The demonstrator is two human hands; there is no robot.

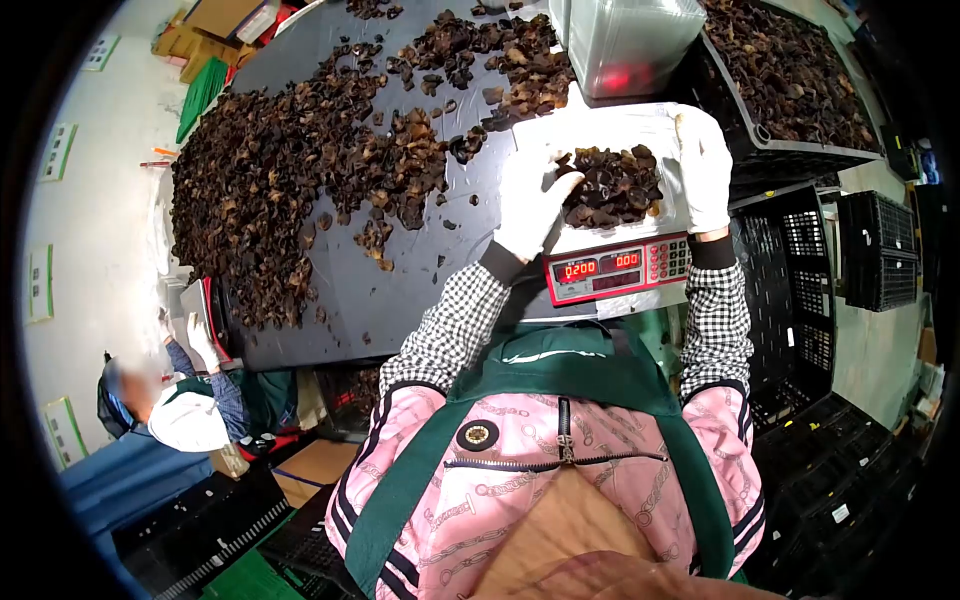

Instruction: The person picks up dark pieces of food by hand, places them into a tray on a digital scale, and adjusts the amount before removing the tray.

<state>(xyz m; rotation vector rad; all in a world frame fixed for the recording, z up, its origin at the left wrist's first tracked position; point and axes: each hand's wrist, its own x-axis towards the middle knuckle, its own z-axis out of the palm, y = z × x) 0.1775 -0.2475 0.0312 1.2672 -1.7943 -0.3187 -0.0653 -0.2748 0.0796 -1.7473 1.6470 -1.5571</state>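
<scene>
Dark brown, curled dried pieces lie heaped on the white top of a red scale, whose display reads 0.200 and 0.00. At the left side of this heap is my left hand, white-gloved, thumb apart from the other fingers and touching the pieces' edge. My right hand, also in a white glove, rests at the right edge of the scale's top, its fingers bent over the corner. Whether that hand grips anything thin there is not clear.
A big spread of dark pieces covers much of the grey table. Clear plastic containers are stacked behind the scale. A black crate full of pieces stands at right. Another person works at lower left.
</scene>
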